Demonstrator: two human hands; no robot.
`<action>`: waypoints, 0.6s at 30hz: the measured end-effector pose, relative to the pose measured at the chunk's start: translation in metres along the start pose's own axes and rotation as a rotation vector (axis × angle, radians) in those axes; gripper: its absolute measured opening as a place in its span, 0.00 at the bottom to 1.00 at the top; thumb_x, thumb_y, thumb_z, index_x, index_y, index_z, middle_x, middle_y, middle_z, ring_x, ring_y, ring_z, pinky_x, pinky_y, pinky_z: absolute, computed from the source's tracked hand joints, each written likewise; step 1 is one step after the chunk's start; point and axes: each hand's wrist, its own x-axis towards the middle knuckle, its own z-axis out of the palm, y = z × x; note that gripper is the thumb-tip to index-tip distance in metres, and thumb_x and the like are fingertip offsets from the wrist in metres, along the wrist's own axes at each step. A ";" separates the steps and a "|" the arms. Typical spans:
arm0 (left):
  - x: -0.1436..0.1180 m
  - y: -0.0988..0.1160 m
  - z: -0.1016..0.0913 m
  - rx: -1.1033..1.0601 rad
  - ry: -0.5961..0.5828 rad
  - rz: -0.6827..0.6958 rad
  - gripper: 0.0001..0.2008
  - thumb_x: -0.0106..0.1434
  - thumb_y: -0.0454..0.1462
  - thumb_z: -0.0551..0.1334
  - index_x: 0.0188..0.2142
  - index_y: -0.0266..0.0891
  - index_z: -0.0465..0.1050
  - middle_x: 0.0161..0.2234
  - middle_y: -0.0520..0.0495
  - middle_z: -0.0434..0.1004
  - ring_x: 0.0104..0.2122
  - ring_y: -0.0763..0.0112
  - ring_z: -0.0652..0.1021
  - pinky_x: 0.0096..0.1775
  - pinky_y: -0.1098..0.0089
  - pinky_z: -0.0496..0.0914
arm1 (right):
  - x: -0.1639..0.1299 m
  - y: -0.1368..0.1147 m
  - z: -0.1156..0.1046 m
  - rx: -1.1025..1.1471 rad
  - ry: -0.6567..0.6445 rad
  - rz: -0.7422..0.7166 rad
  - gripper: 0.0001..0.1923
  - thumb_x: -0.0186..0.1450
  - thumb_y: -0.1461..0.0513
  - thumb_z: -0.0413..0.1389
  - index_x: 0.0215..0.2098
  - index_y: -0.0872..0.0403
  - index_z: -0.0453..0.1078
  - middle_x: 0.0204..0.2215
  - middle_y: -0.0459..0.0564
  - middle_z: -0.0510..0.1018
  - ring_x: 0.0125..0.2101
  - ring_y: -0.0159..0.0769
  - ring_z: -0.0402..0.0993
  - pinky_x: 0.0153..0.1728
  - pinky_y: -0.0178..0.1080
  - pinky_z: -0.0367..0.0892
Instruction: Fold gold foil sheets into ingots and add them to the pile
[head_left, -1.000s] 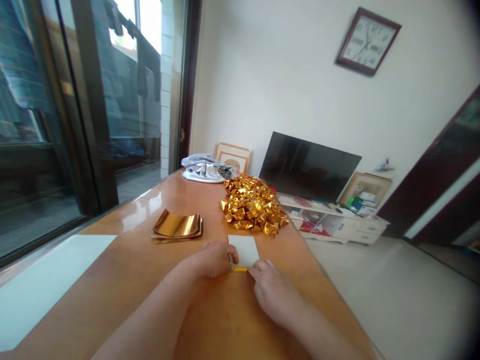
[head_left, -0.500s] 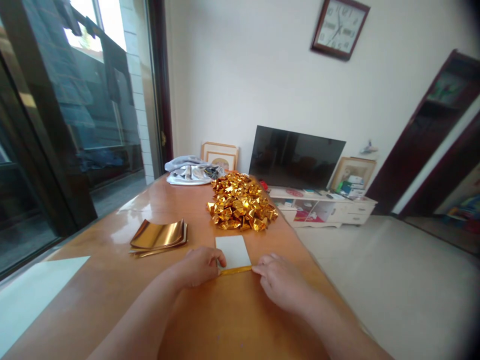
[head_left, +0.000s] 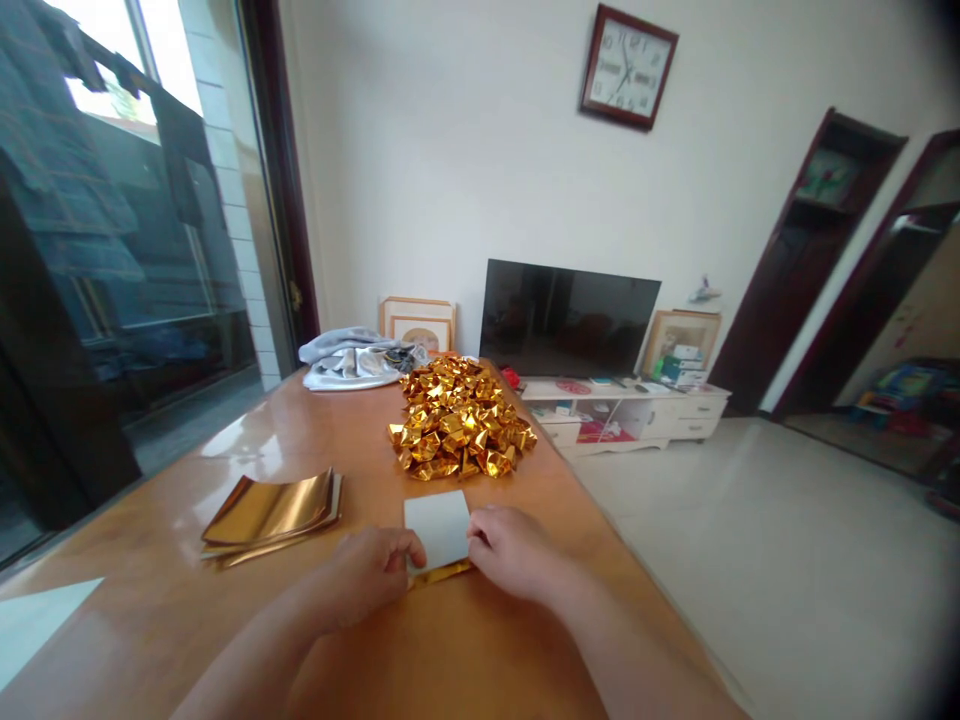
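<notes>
Left hand [head_left: 371, 575], right hand [head_left: 510, 550]: each grip pinching gold-backed paper [head_left: 437, 527] on table [head_left: 225, 610].

We see bare wooden table [head_left: 480, 650] between and just below our left hand [head_left: 367, 575] and right hand [head_left: 514, 550], open for passing. Just ahead of both hands a heap of folded gold foil pieces [head_left: 456, 430] blocks the way. Left of our left hand lies a stack of gold sheets [head_left: 274, 510]. Right of our right hand, the table edge is near.
</notes>
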 end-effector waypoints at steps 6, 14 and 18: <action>-0.003 0.004 0.000 0.003 0.004 -0.005 0.14 0.55 0.35 0.57 0.40 0.43 0.76 0.24 0.54 0.72 0.26 0.71 0.71 0.28 0.74 0.57 | 0.004 0.022 0.017 0.229 0.008 -0.033 0.08 0.64 0.65 0.51 0.35 0.54 0.73 0.32 0.46 0.79 0.31 0.32 0.70 0.30 0.31 0.55; -0.007 0.010 -0.001 -0.026 0.019 -0.032 0.10 0.56 0.36 0.58 0.38 0.42 0.73 0.25 0.54 0.73 0.26 0.71 0.72 0.27 0.73 0.56 | -0.001 0.030 0.015 0.299 -0.062 -0.064 0.07 0.61 0.65 0.54 0.36 0.53 0.73 0.30 0.44 0.78 0.28 0.30 0.69 0.27 0.31 0.53; -0.006 0.009 -0.001 -0.014 0.009 -0.023 0.09 0.55 0.34 0.57 0.36 0.41 0.71 0.25 0.54 0.73 0.26 0.71 0.72 0.26 0.73 0.55 | -0.004 0.030 0.015 0.292 -0.089 -0.046 0.08 0.59 0.64 0.55 0.37 0.52 0.73 0.28 0.43 0.77 0.26 0.29 0.67 0.24 0.31 0.51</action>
